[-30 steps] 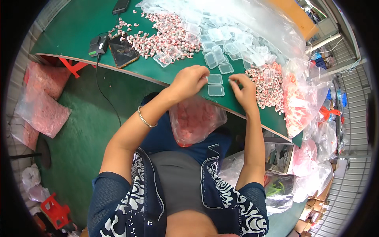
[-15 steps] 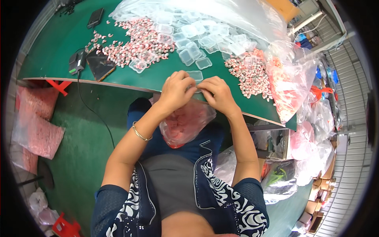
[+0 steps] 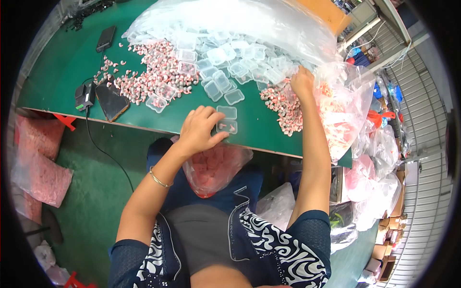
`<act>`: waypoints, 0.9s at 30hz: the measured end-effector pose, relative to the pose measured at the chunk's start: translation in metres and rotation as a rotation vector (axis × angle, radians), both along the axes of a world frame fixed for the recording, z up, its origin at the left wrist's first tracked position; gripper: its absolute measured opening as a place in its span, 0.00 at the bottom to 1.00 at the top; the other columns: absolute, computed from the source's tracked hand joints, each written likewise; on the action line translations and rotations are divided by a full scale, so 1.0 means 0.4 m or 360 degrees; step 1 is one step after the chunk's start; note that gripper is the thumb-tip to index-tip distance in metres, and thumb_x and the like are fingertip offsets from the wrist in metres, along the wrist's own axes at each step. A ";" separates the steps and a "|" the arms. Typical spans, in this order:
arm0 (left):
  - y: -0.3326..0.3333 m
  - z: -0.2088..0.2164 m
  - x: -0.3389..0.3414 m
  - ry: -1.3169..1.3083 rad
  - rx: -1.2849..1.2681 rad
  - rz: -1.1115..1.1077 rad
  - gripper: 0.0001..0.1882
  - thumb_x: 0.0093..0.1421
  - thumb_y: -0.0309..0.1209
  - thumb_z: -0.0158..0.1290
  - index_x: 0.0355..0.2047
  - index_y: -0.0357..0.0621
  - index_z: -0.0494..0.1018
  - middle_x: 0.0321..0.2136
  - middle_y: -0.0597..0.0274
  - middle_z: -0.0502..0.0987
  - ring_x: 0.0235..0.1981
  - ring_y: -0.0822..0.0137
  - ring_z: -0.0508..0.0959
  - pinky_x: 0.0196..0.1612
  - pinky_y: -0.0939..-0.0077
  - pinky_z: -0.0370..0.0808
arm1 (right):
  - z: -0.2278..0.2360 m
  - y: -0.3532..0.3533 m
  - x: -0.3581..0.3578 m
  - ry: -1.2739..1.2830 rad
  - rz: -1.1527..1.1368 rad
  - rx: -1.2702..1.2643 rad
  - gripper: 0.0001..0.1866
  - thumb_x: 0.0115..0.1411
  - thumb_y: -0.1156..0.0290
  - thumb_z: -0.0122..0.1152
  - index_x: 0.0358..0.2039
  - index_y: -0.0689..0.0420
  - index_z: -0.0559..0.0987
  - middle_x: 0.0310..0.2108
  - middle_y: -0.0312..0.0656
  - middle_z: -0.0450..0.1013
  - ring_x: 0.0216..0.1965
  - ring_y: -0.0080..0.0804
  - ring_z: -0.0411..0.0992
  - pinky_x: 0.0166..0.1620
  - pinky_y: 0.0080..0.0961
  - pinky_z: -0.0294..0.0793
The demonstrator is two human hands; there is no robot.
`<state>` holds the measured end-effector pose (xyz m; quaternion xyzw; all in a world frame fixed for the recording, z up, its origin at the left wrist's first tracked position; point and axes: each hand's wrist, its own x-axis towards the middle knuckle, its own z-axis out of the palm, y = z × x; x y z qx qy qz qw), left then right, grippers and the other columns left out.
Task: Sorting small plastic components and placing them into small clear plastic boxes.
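Observation:
At the table's near edge a small clear plastic box (image 3: 226, 127) lies with its lid folded back, and a few small pink pieces are inside. My left hand (image 3: 198, 128) holds its left side, the index finger near the hinge and the thumb by the near edge. My right hand (image 3: 302, 84) reaches to the far end of a pile of small curved pink-and-grey pieces (image 3: 287, 113); its fingertips are bent down and mostly hidden. Beside that forearm stands a clear bag (image 3: 342, 113) with pale pink pieces in it.
Another pile of pink-and-grey pieces (image 3: 161, 72) spreads over the green table (image 3: 168, 120) at left. Behind lie many clear boxes (image 3: 221, 79) and a large plastic bag (image 3: 235, 24). A phone (image 3: 111, 100) lies near the left edge. A bag of pink pieces (image 3: 213, 168) hangs below the edge.
Both hands were together over the box; now my right hand has gone far right to the pile. My left hand stays at the box, which now shows pink pieces inside. The view has shifted slightly.

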<state>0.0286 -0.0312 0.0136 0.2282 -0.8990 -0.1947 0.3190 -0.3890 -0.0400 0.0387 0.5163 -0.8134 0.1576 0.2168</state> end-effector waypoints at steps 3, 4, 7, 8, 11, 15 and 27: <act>0.000 -0.011 0.005 0.0016 -0.0017 -0.0008 0.23 0.49 0.44 0.65 0.43 0.48 0.76 0.36 0.60 0.74 0.40 0.55 0.72 0.41 0.62 0.68 | 0.029 -0.060 -0.033 -0.0139 -0.0294 0.0441 0.29 0.55 0.62 0.58 0.56 0.64 0.71 0.53 0.56 0.72 0.58 0.56 0.66 0.60 0.46 0.64; 0.001 -0.009 0.009 0.0012 -0.0021 -0.0004 0.23 0.49 0.44 0.65 0.43 0.48 0.76 0.36 0.60 0.74 0.40 0.55 0.72 0.41 0.62 0.68 | 0.033 -0.072 -0.036 -0.0137 -0.0332 0.0545 0.30 0.55 0.61 0.58 0.56 0.64 0.71 0.54 0.57 0.71 0.59 0.56 0.66 0.61 0.45 0.64; -0.006 -0.017 0.012 0.0030 -0.0039 -0.0005 0.23 0.50 0.44 0.64 0.44 0.49 0.76 0.37 0.61 0.74 0.40 0.55 0.72 0.42 0.62 0.68 | 0.034 -0.096 -0.058 -0.0151 -0.0369 0.0700 0.28 0.54 0.61 0.56 0.53 0.65 0.74 0.52 0.61 0.73 0.55 0.57 0.70 0.59 0.45 0.67; -0.006 -0.022 0.010 0.0042 -0.0037 -0.0012 0.23 0.50 0.44 0.64 0.44 0.49 0.76 0.37 0.61 0.73 0.40 0.55 0.72 0.42 0.62 0.68 | 0.028 -0.097 -0.075 -0.0159 -0.0374 0.0731 0.27 0.54 0.62 0.55 0.51 0.65 0.75 0.50 0.63 0.74 0.54 0.58 0.72 0.58 0.45 0.69; -0.002 -0.018 0.003 0.0080 -0.0038 -0.0033 0.23 0.50 0.44 0.64 0.44 0.49 0.76 0.37 0.61 0.73 0.40 0.56 0.72 0.41 0.62 0.68 | 0.023 -0.092 -0.111 -0.0242 -0.0307 0.0935 0.23 0.54 0.63 0.55 0.47 0.63 0.79 0.47 0.61 0.76 0.50 0.58 0.75 0.54 0.45 0.73; 0.004 -0.014 0.012 0.0060 -0.0025 0.0000 0.23 0.50 0.43 0.64 0.44 0.49 0.76 0.37 0.61 0.73 0.39 0.56 0.72 0.41 0.62 0.68 | -0.005 -0.064 -0.034 -0.0475 -0.0216 0.0494 0.20 0.55 0.62 0.55 0.44 0.60 0.82 0.43 0.57 0.78 0.46 0.56 0.77 0.51 0.46 0.74; 0.006 -0.013 0.002 0.0111 -0.0097 0.0019 0.21 0.49 0.43 0.64 0.41 0.48 0.77 0.36 0.62 0.73 0.39 0.58 0.72 0.40 0.63 0.67 | -0.052 -0.018 0.171 -0.0629 0.0366 -0.0147 0.14 0.54 0.63 0.60 0.39 0.55 0.83 0.37 0.50 0.79 0.40 0.50 0.77 0.46 0.42 0.74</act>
